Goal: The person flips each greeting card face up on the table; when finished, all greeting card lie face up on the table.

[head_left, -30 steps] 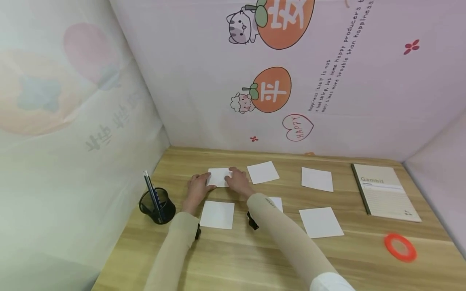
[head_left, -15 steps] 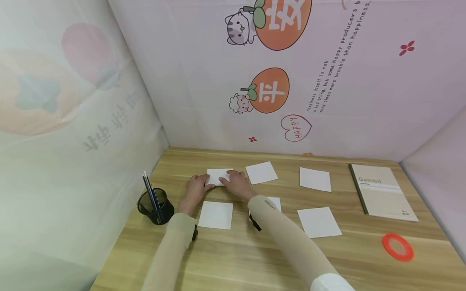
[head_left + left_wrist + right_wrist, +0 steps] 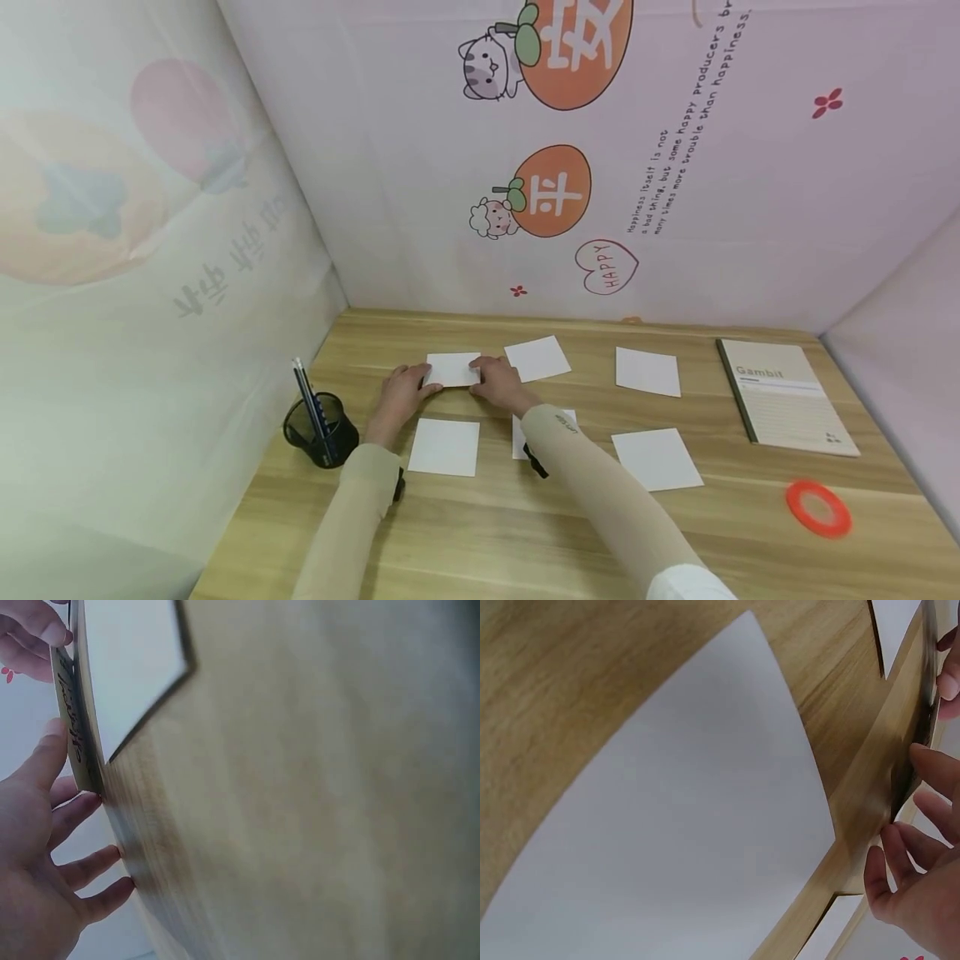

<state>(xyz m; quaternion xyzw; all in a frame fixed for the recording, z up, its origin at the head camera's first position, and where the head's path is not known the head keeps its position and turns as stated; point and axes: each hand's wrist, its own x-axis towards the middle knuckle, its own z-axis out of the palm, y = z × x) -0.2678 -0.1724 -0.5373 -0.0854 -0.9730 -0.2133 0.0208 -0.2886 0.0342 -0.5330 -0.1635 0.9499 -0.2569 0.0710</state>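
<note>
Both hands hold a white paper card (image 3: 453,370) at the back left of the table. My left hand (image 3: 399,396) pinches its left edge, thumb on the near side, other fingers spread beyond it. At the card's right edge, my right hand (image 3: 501,385) pinches with thumb and fingers. From the left wrist view the card (image 3: 73,720) stands tilted up off the wood, and dark handwriting shows on its underside. A second white card (image 3: 444,447) lies flat just in front of it. To the right, another card (image 3: 537,358) lies near the right hand.
The right forearm partly covers one card (image 3: 520,437). Farther right lie two more cards, one at the back (image 3: 648,371) and one in front (image 3: 657,459). A black mesh pen holder (image 3: 322,429) stands at left; a notebook (image 3: 787,396) and red tape roll (image 3: 818,508) lie at right.
My right hand has shifted from over the card's face to its right edge, uncovering more of the card. The left hand stays at the left edge. The head view has moved slightly.
</note>
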